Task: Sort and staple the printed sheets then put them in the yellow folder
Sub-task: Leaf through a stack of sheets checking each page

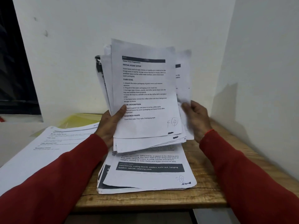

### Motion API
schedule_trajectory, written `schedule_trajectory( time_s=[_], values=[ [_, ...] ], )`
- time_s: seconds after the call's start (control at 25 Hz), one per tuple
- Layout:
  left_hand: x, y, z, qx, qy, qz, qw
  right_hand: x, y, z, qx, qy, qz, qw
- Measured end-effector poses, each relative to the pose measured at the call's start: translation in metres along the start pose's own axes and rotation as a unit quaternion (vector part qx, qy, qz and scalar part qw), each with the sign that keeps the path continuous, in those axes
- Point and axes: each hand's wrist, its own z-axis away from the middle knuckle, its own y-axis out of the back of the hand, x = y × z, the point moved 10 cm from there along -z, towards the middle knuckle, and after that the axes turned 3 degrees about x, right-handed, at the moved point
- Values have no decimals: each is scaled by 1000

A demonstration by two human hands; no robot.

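From my remote view, the far left showed a dark window frame (14, 62) against the white wall. Nearer, a loose printed sheet (53, 143) lay flat at the left, overlapping the near edge of the yellow folder (77, 120), which sat on the far left part of the surface close to the wall. Moving right, I saw my left hand (108, 125), in a red sleeve (53, 180), gripping the raised bundle of sheets (145, 94) at its lower left edge, thumb pressed onto the front page and fingers curled behind. That bundle stood nearly upright above the middle of the wooden table (210, 162), fanned unevenly, its front page headed with a dark bar and marked by hand near the lower right corner. A dark object, too blurred for me to name, showed behind the bundle's upper left edge. Under the bundle, a second stack of printed pages (148, 173) lay flat on the table, its top page carrying a black band with white text. At the right, my right hand (196, 117) pinched the blurred right-hand sheets of the bundle, fingers curled around their edge. A thin red band (208, 132) circled that wrist, just above the other red sleeve.
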Motion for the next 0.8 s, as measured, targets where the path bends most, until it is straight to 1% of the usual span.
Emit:
schedule_trajectory(
  time_s=[0.08,0.2,0.28,0.36,0.4,0.52,0.6,0.68,0.72,0.8],
  values=[
    [-6,3,-2,4,19,-5,1000,5,-18,9,-37,-34,-38,998],
    [-12,5,-5,-2,36,-6,999,17,-23,13,-52,-82,-54,994],
    [-12,5,-5,2,34,-9,999,23,-30,17,-80,-113,-75,988],
    [-13,4,-4,12,32,-17,999,18,-34,20,-97,-92,-44,990],
    [-13,3,-3,10,32,-20,999,15,-32,19,-77,-77,-29,994],
    [-14,-7,2,-24,45,-18,999,11,-8,13,20,-46,-9,999],
    [-13,-12,5,-33,44,-24,998,9,1,9,46,-31,6,998],
    [-7,-10,5,-19,19,-39,999,14,7,1,54,-35,9,998],
    [-3,-9,5,-9,3,-43,999,16,16,-5,75,-27,11,997],
    [3,-4,4,6,-19,-42,999,14,52,-21,164,12,42,985]
  ],
)
